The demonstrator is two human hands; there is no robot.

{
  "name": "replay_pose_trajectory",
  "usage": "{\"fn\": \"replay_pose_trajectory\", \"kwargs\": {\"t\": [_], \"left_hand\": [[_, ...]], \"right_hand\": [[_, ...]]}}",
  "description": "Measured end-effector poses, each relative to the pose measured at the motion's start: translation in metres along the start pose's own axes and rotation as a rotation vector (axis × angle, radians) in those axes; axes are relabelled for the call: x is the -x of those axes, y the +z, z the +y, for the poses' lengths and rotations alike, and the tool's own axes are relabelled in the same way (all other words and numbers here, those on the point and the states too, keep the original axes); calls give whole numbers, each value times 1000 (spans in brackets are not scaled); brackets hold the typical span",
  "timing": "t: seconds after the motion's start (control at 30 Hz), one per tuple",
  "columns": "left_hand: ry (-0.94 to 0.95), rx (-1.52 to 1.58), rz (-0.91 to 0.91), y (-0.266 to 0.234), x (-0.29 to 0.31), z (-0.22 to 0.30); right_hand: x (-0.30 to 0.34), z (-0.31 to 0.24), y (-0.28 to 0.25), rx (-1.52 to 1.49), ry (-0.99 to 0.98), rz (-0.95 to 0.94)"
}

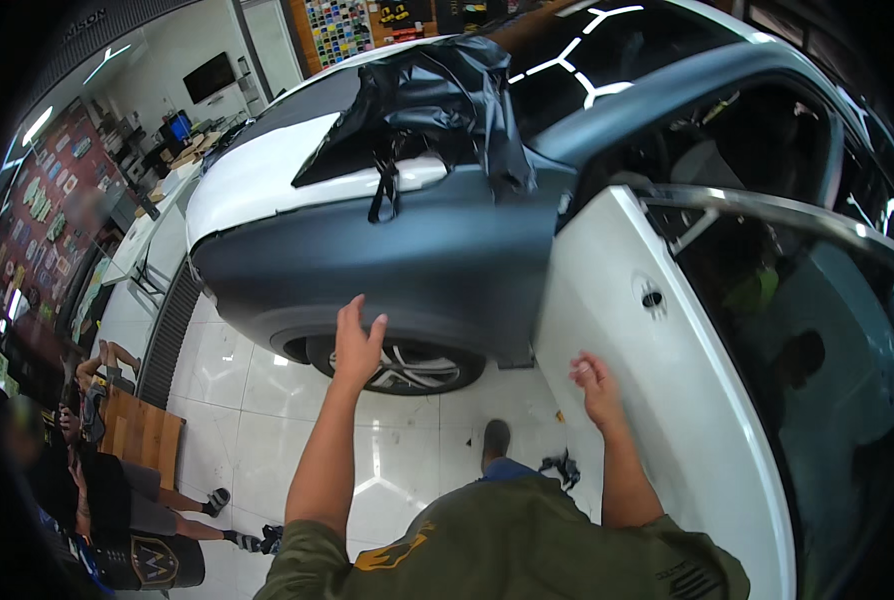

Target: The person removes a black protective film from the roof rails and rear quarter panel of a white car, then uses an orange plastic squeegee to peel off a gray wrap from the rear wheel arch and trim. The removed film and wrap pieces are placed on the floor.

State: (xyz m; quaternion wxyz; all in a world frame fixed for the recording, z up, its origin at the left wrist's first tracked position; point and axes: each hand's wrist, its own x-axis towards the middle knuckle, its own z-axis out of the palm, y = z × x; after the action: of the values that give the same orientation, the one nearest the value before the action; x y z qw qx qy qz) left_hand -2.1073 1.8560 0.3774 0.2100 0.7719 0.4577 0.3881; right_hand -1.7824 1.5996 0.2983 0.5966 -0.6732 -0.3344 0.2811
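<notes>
In front of a car's dark grey-blue front fender point(437, 250), my left hand point(359, 342) is raised with its thumb apart from the fingers and nothing in it. The wheel point(427, 368) shows behind that hand. My right hand point(595, 385) is held up beside the white opened car door point(607, 270), its fingers loosely curled and slightly apart; I see nothing in them. Crumpled black plastic sheeting point(427, 90) lies over the hood's edge and the base of the windshield. White paint point(257, 180) shows on the hood next to it.
At the lower left another person point(147, 490) sits by a wooden bench point(142, 430). A small dark crumpled thing point(564, 468) lies on the tiled floor point(382, 450) near my shoe point(496, 440). A white table point(152, 235) stands at the far left.
</notes>
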Motion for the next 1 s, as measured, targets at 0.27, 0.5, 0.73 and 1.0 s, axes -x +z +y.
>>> {"fn": "replay_pose_trajectory", "kwargs": {"t": [0.27,0.5,0.73,1.0], "left_hand": [[156,-278,240,-47,-160,-15],[217,-372,295,-69,-274,-65],[720,-90,205,-27,-309,0],[622,-20,-9,-15,-305,-11]], "right_hand": [[-227,-231,125,525,-950,112],[-366,-330,246,128,-818,210],[-466,-302,416,1034,-1160,-179],[-466,-303,441,1036,-904,-567]]}}
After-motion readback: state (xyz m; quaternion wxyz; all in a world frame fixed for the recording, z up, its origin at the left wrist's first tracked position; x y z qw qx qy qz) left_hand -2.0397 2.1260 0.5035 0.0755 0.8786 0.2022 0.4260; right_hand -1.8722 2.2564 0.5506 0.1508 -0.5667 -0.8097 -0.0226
